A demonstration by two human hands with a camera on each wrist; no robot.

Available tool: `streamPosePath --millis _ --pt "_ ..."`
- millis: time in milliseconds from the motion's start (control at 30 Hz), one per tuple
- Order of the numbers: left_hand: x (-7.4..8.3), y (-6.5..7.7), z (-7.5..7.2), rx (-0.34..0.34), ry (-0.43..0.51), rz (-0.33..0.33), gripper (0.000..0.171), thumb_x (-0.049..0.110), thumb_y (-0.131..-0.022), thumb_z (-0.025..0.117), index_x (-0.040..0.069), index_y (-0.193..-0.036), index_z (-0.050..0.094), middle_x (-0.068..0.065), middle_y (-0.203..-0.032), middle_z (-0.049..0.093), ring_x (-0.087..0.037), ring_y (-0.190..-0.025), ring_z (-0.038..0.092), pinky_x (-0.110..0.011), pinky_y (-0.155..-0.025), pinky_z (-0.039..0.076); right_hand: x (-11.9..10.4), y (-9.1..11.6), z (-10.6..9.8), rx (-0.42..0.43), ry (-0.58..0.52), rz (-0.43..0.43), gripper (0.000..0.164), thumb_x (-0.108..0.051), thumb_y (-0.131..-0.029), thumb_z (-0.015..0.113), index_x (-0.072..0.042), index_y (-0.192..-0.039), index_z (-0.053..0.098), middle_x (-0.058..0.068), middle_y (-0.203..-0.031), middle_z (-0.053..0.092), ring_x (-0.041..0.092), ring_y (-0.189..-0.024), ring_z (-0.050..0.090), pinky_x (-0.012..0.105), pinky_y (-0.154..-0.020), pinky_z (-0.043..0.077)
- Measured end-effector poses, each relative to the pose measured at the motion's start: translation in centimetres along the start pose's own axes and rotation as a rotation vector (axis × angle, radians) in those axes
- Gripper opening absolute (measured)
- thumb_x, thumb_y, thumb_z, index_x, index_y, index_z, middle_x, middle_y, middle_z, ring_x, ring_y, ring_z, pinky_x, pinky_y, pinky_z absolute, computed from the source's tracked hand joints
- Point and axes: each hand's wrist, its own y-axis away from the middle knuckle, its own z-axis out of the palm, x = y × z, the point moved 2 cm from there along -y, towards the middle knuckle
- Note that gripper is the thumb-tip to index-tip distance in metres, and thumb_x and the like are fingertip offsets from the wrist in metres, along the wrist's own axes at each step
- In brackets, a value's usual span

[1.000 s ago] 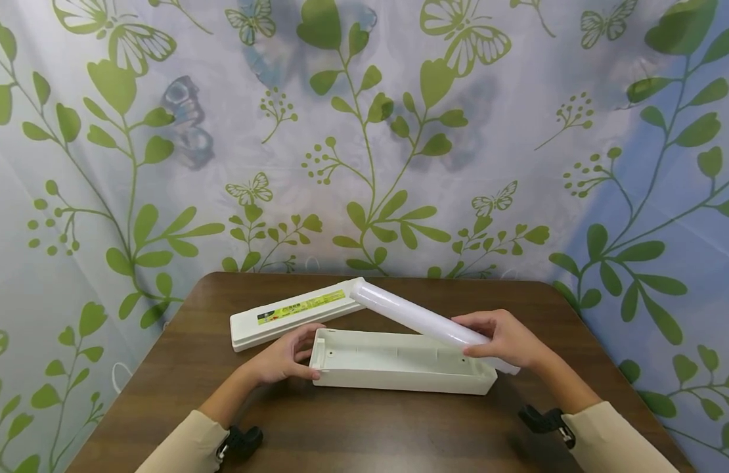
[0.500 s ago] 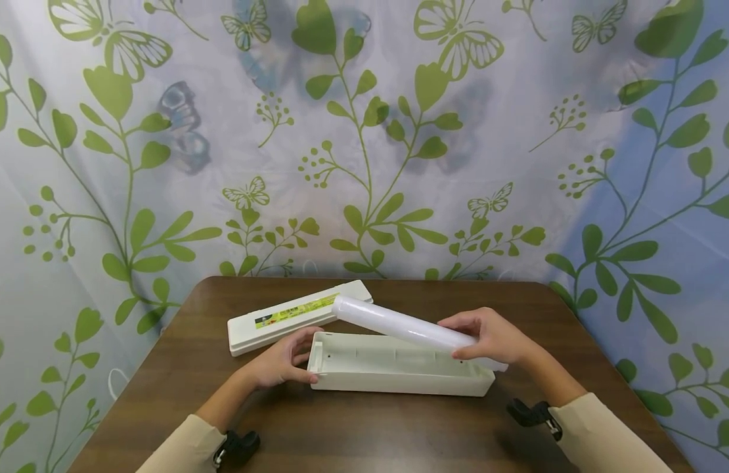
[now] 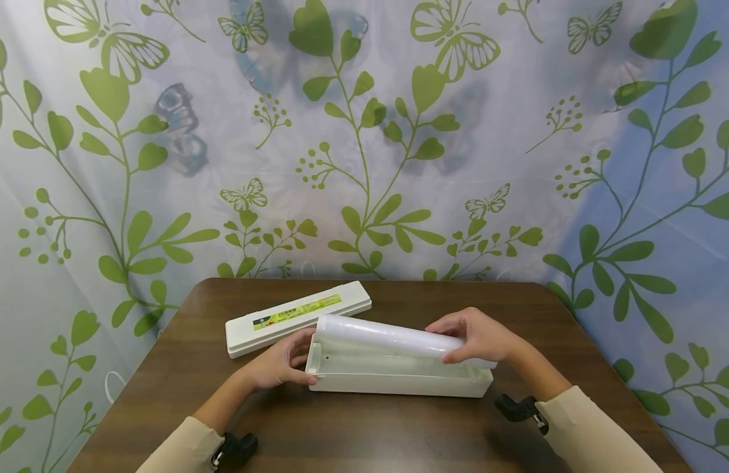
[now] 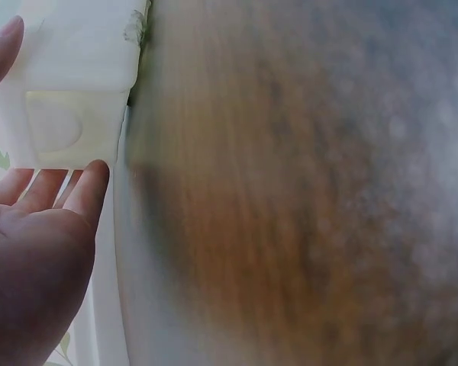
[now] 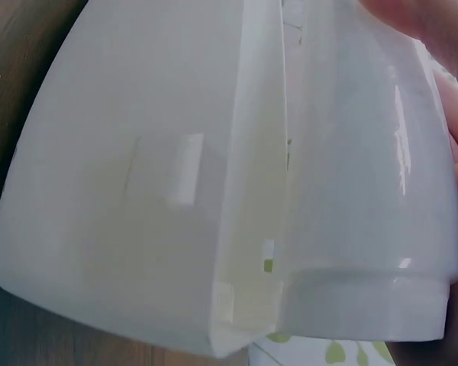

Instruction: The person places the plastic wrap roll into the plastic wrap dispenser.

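White roll, pinched by right fingers over the box left fingers gripped, seemed mid-insertion, likely needing straightening and lowering.

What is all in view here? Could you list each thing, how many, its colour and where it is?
Roll: 1, white, slanting over the box's far side
Open box: 1, off-white, on the table in front of the person
Lid: 1, white, behind and left of the box
Label: 1, yellow-green with a dark end, on the lid
Table: 1, brown, under everything
Curtain: 1, whitish and blue with green leaves and butterflies, behind the table
Sleeves: 2, beige, on the forearms
Wrist devices: 2, black, at the cuffs
Left hand: 1, bare, gripping the box's left end
Right hand: 1, bare, holding the roll
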Motion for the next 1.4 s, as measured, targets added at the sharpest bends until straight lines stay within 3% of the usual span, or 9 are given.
streamPosePath --millis 267,567,800,1067,1400 --pt "0.2 0.1 0.0 0.012 -0.016 -0.014 0.093 0.009 -0.081 0.087 0.006 -0.155 0.031 -0.017 -0.158 0.041 -0.040 -0.149 0.037 -0.031 -0.112 0.047 0.4 -0.5 0.6 -0.043 -0.002 0.001 0.047 -0.017 -0.084 0.086 -0.010 -0.129 0.071 0.005 -0.122 0.075 0.013 -0.102 0.072 0.026 -0.090 0.059" --pt "0.1 0.1 0.0 0.017 -0.025 -0.018 0.091 0.010 -0.082 0.086 0.005 -0.154 0.031 -0.017 -0.156 0.042 -0.039 -0.149 0.037 -0.032 -0.113 0.046 0.8 -0.6 1.1 -0.053 -0.002 0.001 0.048 -0.020 -0.083 0.087 -0.010 -0.129 0.072 0.005 -0.121 0.075 0.013 -0.103 0.073 0.026 -0.086 0.060" --pt "-0.1 -0.1 0.0 0.009 -0.025 -0.004 0.088 0.008 -0.083 0.085 0.005 -0.153 0.032 -0.017 -0.151 0.044 -0.028 -0.141 0.046 -0.033 -0.110 0.050 1.1 -0.6 1.5 -0.062 0.018 0.004 0.049 -0.025 -0.083 0.087 -0.010 -0.127 0.072 0.005 -0.119 0.076 0.012 -0.099 0.073 0.027 -0.081 0.061" --pt "-0.1 -0.1 0.0 0.003 -0.012 -0.009 0.086 0.007 -0.083 0.085 0.004 -0.152 0.033 -0.019 -0.151 0.043 -0.034 -0.141 0.045 -0.037 -0.109 0.051 0.7 -0.7 1.8 -0.064 0.050 0.017 0.049 -0.026 -0.081 0.088 -0.013 -0.125 0.074 0.001 -0.117 0.077 0.010 -0.095 0.073 0.027 -0.080 0.061" --pt "0.0 -0.2 0.0 -0.004 -0.008 -0.011 0.086 0.007 -0.083 0.085 0.008 -0.152 0.034 -0.016 -0.152 0.043 -0.030 -0.140 0.046 -0.035 -0.108 0.052 1.0 -0.8 2.0 -0.068 0.045 0.008 0.047 -0.023 -0.080 0.089 -0.012 -0.124 0.075 0.001 -0.115 0.077 0.011 -0.097 0.073 0.027 -0.083 0.061"
